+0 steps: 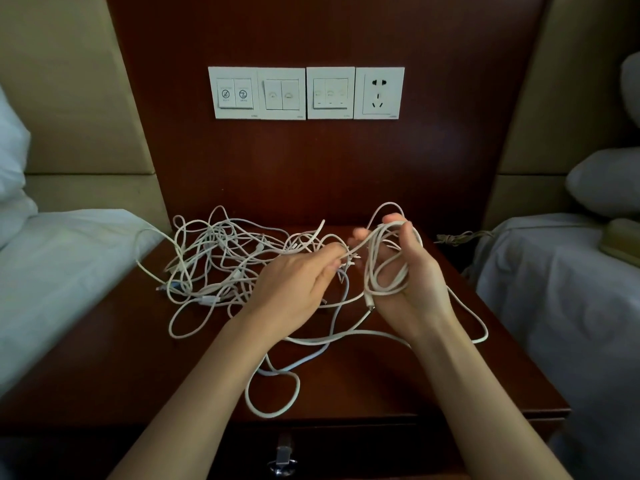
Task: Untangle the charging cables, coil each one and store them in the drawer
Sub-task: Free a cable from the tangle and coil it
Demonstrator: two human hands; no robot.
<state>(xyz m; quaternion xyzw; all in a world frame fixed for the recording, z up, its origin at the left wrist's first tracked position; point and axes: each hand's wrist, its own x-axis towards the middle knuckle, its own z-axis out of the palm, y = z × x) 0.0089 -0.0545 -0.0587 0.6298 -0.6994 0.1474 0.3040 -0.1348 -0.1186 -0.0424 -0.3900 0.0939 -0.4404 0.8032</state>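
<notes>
Gripping a coil (370,268) in right hand (412,292), pinching a strand (358,247) in left hand (294,282); tangle (214,251) at table's (104,358) back-left, one loop (273,393) near front edge.

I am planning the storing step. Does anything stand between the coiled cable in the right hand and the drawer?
Yes. The drawer of the dark wooden nightstand is shut, so its front blocks the way. The white coiled cable in the right hand also seems to run into the white cable tangle.
</notes>
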